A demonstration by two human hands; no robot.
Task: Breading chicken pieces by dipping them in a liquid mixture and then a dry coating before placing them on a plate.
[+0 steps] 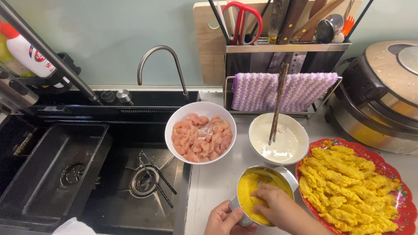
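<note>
My left hand (225, 219) grips the near side of a small metal bowl (285, 175) filled with yellow crumbs. My right hand (274, 204) is inside that bowl, fingers pressed down into the crumbs; whether a piece is under them I cannot tell. Behind the metal bowl stand a white bowl of raw pink meat pieces (200, 137) and a white bowl of pale batter (278, 141) with a pair of dark chopsticks (277, 106) leaning in it. To the right, a red patterned plate (402, 191) carries several yellow coated pieces (344, 187).
A black sink (87, 174) lies to the left, with a pair of chopsticks (156, 176) near its drain and a curved tap (161, 65) behind. A utensil rack with a purple-white cloth (283, 89) stands at the back. A large cooker (383, 95) fills the right edge.
</note>
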